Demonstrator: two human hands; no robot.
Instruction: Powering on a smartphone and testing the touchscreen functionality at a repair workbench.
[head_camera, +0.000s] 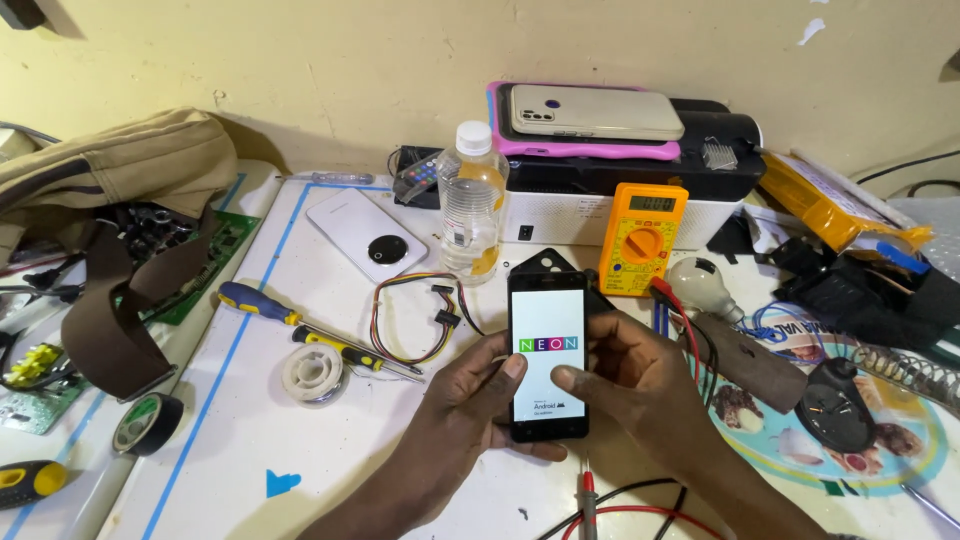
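I clamp my left hand (470, 400) and right hand (625, 380) together on the lit smartphone (547, 355), centre frame; keep it level, thumbs probably clear of side keys.

- Bright, even light; soft shadows lie under the right hand (640, 385) and left hand (470, 400).
- The lit phone screen (547, 350) between them glows white.
- Edges bend slightly.

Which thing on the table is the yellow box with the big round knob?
Find the white table, then the clear water bottle near the back. Right of it, the yellow meter leans against a white box. It alone has a small screen above a round dial.
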